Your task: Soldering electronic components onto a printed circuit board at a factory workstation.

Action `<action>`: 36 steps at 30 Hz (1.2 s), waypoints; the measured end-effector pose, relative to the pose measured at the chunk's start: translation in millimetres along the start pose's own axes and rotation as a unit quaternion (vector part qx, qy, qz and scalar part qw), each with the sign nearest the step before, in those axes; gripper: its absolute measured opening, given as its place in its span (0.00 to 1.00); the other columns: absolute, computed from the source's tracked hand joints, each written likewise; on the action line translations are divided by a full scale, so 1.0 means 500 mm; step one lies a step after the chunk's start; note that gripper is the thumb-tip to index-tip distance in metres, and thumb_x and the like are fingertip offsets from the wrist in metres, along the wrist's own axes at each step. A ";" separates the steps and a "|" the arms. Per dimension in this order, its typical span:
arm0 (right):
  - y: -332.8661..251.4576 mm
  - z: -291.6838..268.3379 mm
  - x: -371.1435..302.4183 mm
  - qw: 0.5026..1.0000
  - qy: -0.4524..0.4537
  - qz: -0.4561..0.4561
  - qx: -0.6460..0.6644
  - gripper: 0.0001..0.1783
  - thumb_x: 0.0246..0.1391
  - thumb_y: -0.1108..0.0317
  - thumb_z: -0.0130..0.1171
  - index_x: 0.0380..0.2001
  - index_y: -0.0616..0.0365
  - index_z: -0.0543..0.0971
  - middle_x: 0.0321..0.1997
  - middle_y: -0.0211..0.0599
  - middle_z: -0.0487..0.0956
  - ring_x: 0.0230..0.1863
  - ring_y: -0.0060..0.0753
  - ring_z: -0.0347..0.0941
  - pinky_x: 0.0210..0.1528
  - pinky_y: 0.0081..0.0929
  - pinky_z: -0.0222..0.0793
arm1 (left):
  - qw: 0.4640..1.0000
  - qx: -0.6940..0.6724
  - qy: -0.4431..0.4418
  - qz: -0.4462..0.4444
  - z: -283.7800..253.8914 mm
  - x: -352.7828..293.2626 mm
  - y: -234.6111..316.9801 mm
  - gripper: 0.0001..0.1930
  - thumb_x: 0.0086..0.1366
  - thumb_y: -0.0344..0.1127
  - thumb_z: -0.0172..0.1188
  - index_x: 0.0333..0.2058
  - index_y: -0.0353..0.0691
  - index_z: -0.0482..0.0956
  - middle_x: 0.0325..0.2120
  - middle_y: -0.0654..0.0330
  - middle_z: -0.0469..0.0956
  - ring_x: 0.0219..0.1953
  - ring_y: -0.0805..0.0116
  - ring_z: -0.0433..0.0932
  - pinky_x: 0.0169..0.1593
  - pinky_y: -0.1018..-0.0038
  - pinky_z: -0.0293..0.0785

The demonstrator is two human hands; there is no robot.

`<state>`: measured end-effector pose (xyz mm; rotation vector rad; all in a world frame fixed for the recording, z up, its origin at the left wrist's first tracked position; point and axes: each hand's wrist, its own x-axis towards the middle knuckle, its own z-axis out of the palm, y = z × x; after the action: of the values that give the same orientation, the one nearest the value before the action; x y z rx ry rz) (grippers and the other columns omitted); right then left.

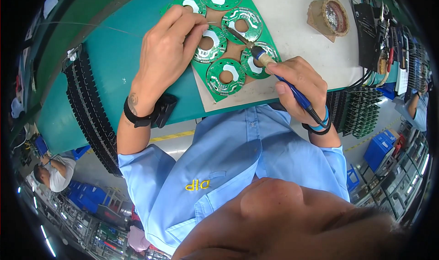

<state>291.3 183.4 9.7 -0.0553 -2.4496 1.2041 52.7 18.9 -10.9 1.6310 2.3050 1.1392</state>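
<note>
Round green circuit boards with white patches sit in a green panel on brown backing. My right hand is closed around the blue handle of a soldering iron. The iron's dark tip reaches the left edge of one round board; whether it touches cannot be told. Over the boards on the left, my left hand pinches a thin solder wire. Its short end sticks out past the fingertips toward the iron's tip, and the rest trails off to the left.
A round tan container with shiny contents stands at the back right. Beyond it a black holder carries hand tools. Black slotted racks line the left, and a rack of green boards stands right. Other people are farther off.
</note>
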 end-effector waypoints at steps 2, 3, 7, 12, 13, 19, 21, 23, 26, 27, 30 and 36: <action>-0.002 -0.005 0.000 1.000 -0.001 -0.004 -0.001 0.15 0.58 0.76 0.60 0.48 0.71 0.80 0.38 0.50 0.84 0.36 0.44 0.80 0.42 0.36 0.75 | 1.000 -0.013 -0.015 -0.002 -0.007 0.004 0.000 0.08 0.59 0.25 0.67 0.38 0.36 0.81 0.30 0.56 0.74 0.30 0.54 0.77 0.35 0.63 0.75; -0.005 -0.011 -0.003 1.000 0.002 0.000 -0.002 0.15 0.57 0.76 0.59 0.47 0.71 0.80 0.38 0.50 0.84 0.36 0.45 0.80 0.42 0.36 0.75 | 1.000 -0.020 -0.021 -0.003 -0.011 0.007 -0.001 0.08 0.60 0.25 0.67 0.38 0.36 0.81 0.30 0.56 0.75 0.30 0.54 0.77 0.34 0.63 0.75; -0.014 -0.031 -0.009 1.000 0.015 0.004 -0.005 0.16 0.53 0.79 0.60 0.46 0.70 0.81 0.37 0.50 0.84 0.35 0.45 0.79 0.40 0.35 0.75 | 0.998 -0.023 -0.063 0.001 -0.028 0.022 -0.003 0.06 0.62 0.26 0.65 0.39 0.36 0.81 0.32 0.55 0.76 0.32 0.54 0.77 0.37 0.62 0.75; -0.017 -0.028 0.003 0.999 0.021 -0.020 -0.020 0.20 0.44 0.81 0.64 0.44 0.66 0.83 0.37 0.46 0.82 0.33 0.42 0.77 0.36 0.33 0.74 | 0.993 -0.021 -0.105 0.058 -0.030 0.046 -0.005 0.04 0.64 0.25 0.64 0.37 0.35 0.79 0.33 0.56 0.75 0.35 0.58 0.77 0.40 0.66 0.74; -0.018 -0.026 0.006 0.999 0.014 -0.029 -0.026 0.20 0.43 0.81 0.64 0.44 0.66 0.83 0.37 0.45 0.82 0.33 0.41 0.77 0.36 0.33 0.73 | 0.992 -0.015 -0.110 0.066 -0.029 0.049 -0.005 0.05 0.64 0.26 0.64 0.38 0.35 0.80 0.33 0.56 0.76 0.37 0.56 0.77 0.42 0.64 0.74; -0.020 -0.019 0.010 0.999 -0.029 -0.011 -0.036 0.20 0.42 0.79 0.63 0.43 0.65 0.84 0.39 0.47 0.81 0.33 0.40 0.74 0.37 0.33 0.71 | 0.990 0.000 -0.109 0.089 -0.017 0.053 -0.014 0.07 0.62 0.28 0.63 0.39 0.37 0.82 0.34 0.59 0.76 0.42 0.56 0.76 0.47 0.61 0.71; -0.018 -0.014 0.014 0.999 -0.026 -0.002 -0.040 0.20 0.40 0.80 0.63 0.42 0.64 0.85 0.39 0.46 0.81 0.34 0.39 0.73 0.37 0.32 0.71 | 0.990 0.004 -0.108 0.088 -0.014 0.052 -0.017 0.06 0.62 0.28 0.64 0.38 0.38 0.82 0.34 0.59 0.76 0.42 0.57 0.76 0.47 0.62 0.71; -0.017 -0.012 0.015 0.999 -0.029 0.003 -0.042 0.21 0.40 0.80 0.63 0.42 0.63 0.85 0.40 0.46 0.81 0.34 0.39 0.74 0.38 0.32 0.71 | 0.990 0.013 -0.106 0.087 -0.011 0.051 -0.020 0.05 0.62 0.28 0.64 0.37 0.39 0.82 0.34 0.61 0.76 0.41 0.58 0.75 0.46 0.64 0.70; -0.017 -0.010 0.015 0.998 -0.033 0.009 -0.044 0.21 0.40 0.80 0.63 0.43 0.63 0.85 0.40 0.46 0.81 0.35 0.39 0.74 0.38 0.33 0.72 | 0.990 0.016 -0.100 0.093 -0.010 0.051 -0.021 0.05 0.61 0.28 0.64 0.36 0.39 0.82 0.33 0.62 0.76 0.41 0.60 0.75 0.46 0.65 0.69; -0.017 -0.010 0.015 0.998 -0.032 0.009 -0.047 0.22 0.39 0.81 0.63 0.43 0.63 0.85 0.40 0.46 0.81 0.35 0.39 0.74 0.38 0.33 0.72 | 0.990 0.018 -0.098 0.096 -0.010 0.052 -0.022 0.05 0.60 0.27 0.64 0.36 0.39 0.82 0.33 0.62 0.75 0.41 0.60 0.75 0.46 0.66 0.69; -0.017 -0.008 0.014 0.998 -0.030 0.010 -0.052 0.22 0.39 0.81 0.62 0.43 0.63 0.85 0.41 0.46 0.80 0.36 0.40 0.74 0.39 0.32 0.72 | 0.990 0.016 -0.096 0.100 -0.006 0.050 -0.026 0.06 0.59 0.27 0.65 0.36 0.39 0.83 0.33 0.63 0.75 0.40 0.61 0.75 0.46 0.66 0.69; -0.019 -0.004 0.015 0.998 -0.033 0.010 -0.052 0.22 0.39 0.82 0.63 0.44 0.63 0.86 0.41 0.46 0.80 0.36 0.40 0.75 0.39 0.32 0.72 | 0.990 0.018 -0.094 0.107 -0.003 0.049 -0.026 0.07 0.57 0.27 0.65 0.36 0.39 0.84 0.32 0.63 0.74 0.39 0.62 0.75 0.45 0.66 0.70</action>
<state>286.4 180.4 20.8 -0.0701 -2.5725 1.1030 31.3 36.9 -9.8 1.9454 2.0883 0.9366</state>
